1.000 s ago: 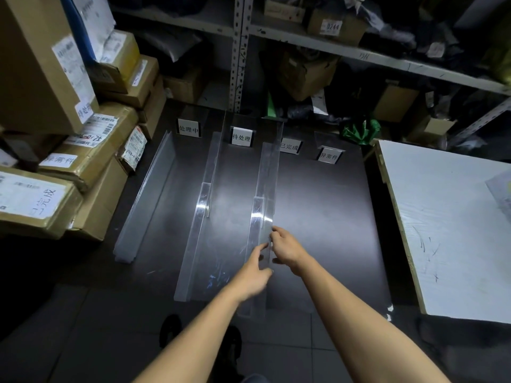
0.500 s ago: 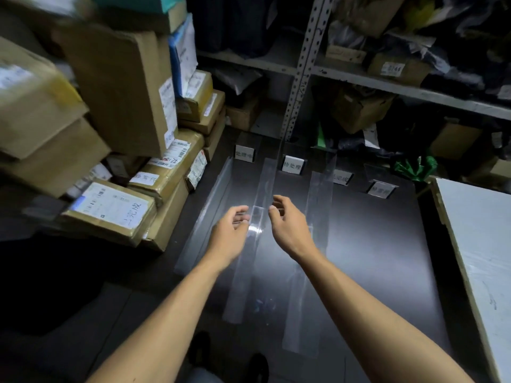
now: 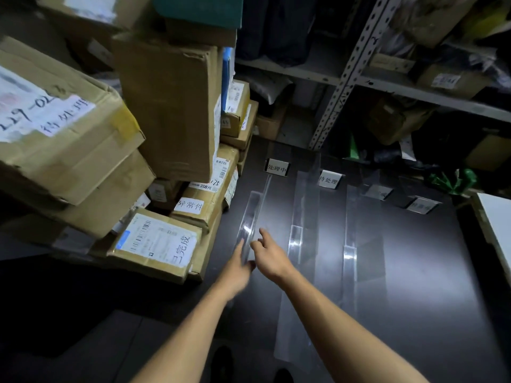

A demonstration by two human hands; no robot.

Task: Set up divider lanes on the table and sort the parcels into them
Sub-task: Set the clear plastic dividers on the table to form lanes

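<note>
Three clear acrylic dividers lie lengthwise on the dark table [image 3: 428, 272]: a left one [image 3: 253, 208], a middle one [image 3: 297, 233] and a right one [image 3: 349, 252]. My left hand [image 3: 237, 268] lies at the near part of the left divider, fingers stretched along its left side and blurred. My right hand [image 3: 267, 254] is just to its right with index finger and thumb spread, close to the divider's right face. Cardboard parcels are stacked at the left, among them a flat labelled box [image 3: 157, 241] and a tall box [image 3: 171, 106].
Four small label stands [image 3: 277, 168], [image 3: 329, 179], [image 3: 378, 192], [image 3: 421, 205] line the table's far edge. Metal shelving [image 3: 348, 73] with boxes and bags stands behind. A white tabletop [image 3: 497, 217] adjoins at the right. Floor tiles show below the near edge.
Both hands have moved left, from the right divider past the middle one to the left one. The view has turned toward the parcel stack.
</note>
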